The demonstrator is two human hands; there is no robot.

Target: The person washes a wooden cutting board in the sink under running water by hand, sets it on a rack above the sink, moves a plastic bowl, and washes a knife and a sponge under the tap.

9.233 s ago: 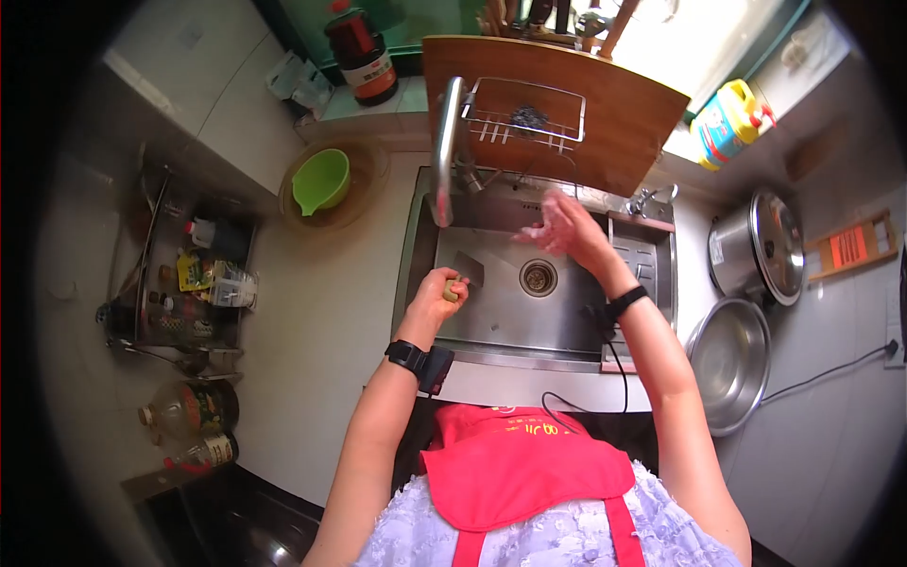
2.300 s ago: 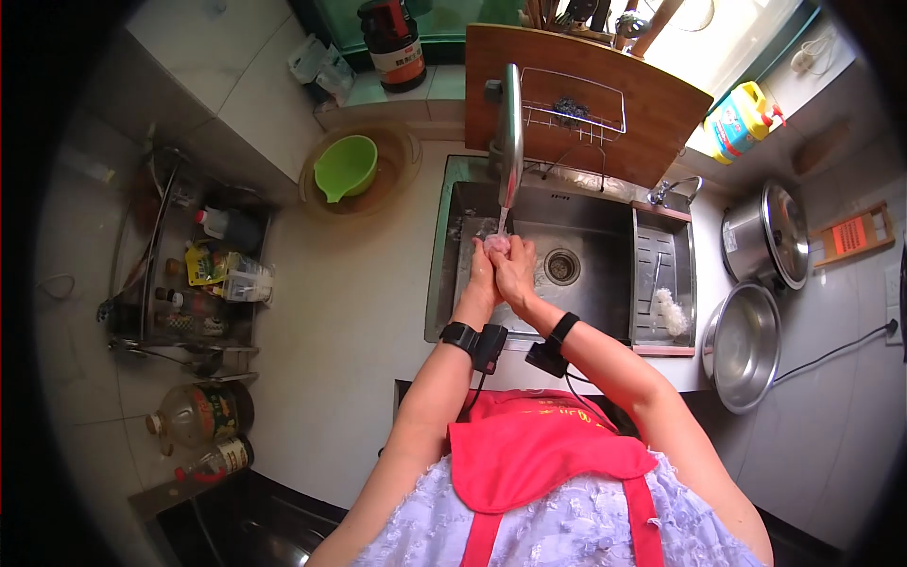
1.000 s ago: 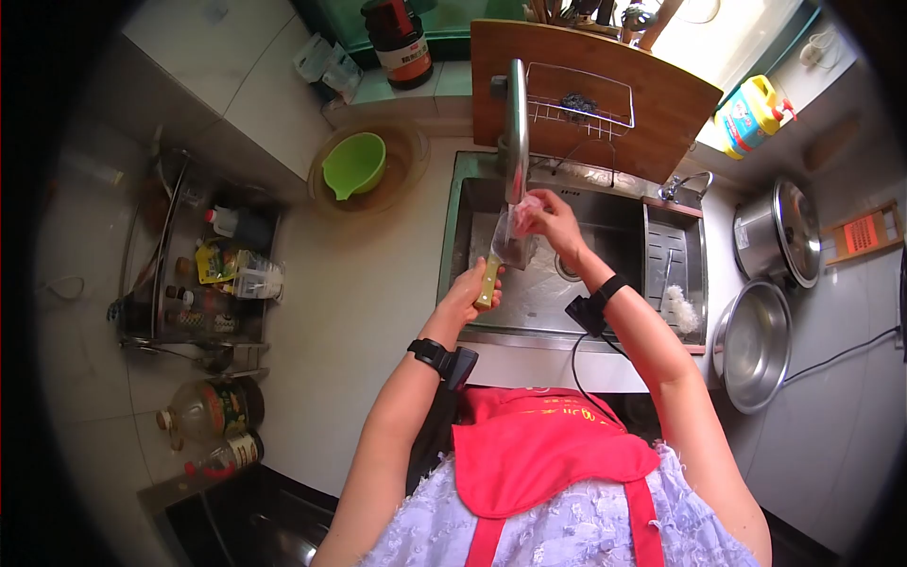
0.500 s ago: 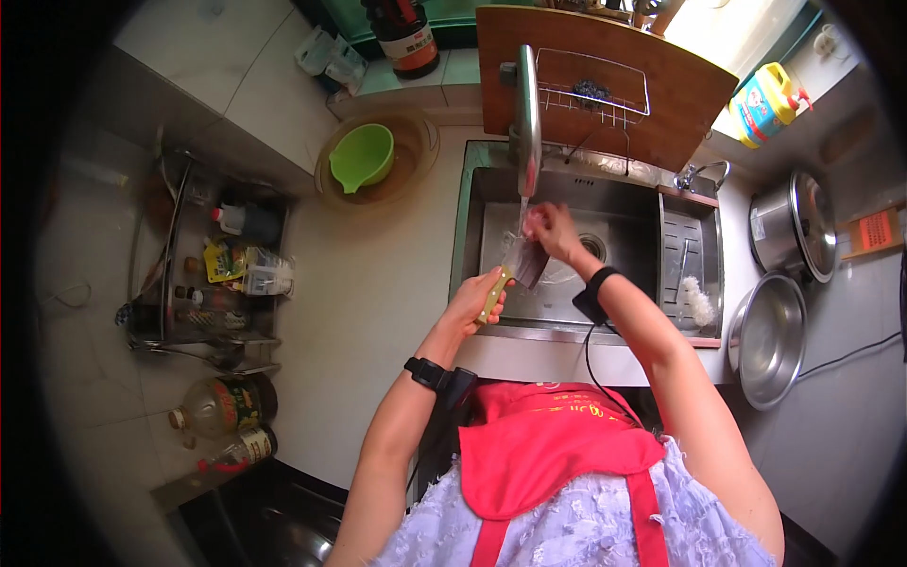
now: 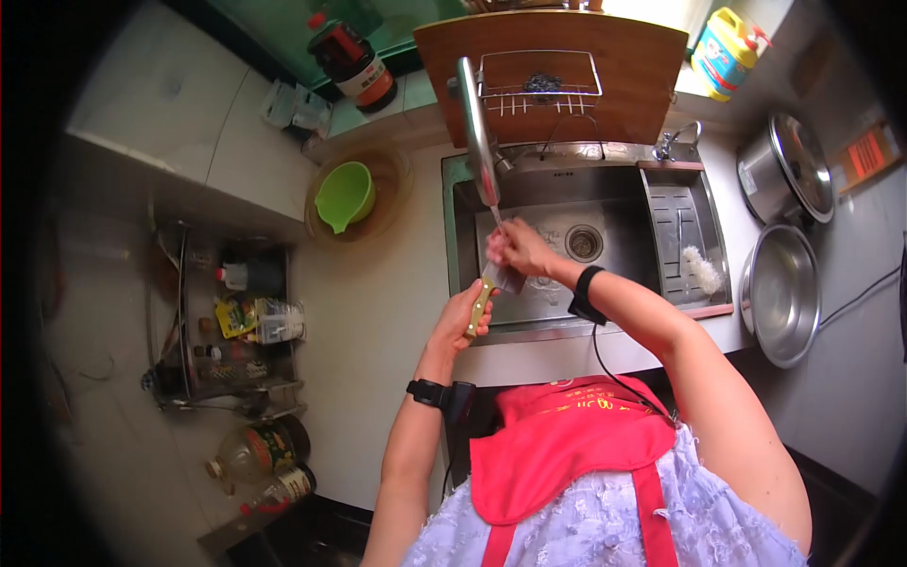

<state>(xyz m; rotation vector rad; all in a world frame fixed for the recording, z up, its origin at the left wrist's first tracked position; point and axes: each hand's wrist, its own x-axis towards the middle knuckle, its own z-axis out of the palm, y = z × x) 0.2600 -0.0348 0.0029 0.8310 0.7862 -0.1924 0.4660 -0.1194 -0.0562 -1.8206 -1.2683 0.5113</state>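
Note:
My left hand (image 5: 460, 315) is wrapped round the yellowish riveted handle of a kitchen knife (image 5: 479, 307). The knife's broad blade points up and away over the sink (image 5: 614, 213). My right hand (image 5: 525, 248) is at the far part of the blade, its fingers bent together. Something pinkish shows at those fingertips, but I cannot make out whether it is a held thing or the fingers themselves. Water runs down from the faucet (image 5: 479, 142) onto the blade and right hand. The metal drain (image 5: 584, 244) lies to the right of the hand.
A wooden board (image 5: 633, 76) stands behind the sink, with a wire rack (image 5: 567, 99) before it. Left on the counter is a green bowl (image 5: 346, 194) in a translucent basin. A steel bowl (image 5: 782, 298) and lidded pot (image 5: 789, 170) stand right; a bottle shelf (image 5: 236, 321) is left.
The camera view has shifted. My right hand stays by the blade under the water, its fingers slightly differently placed. My left hand keeps its hold on the handle.

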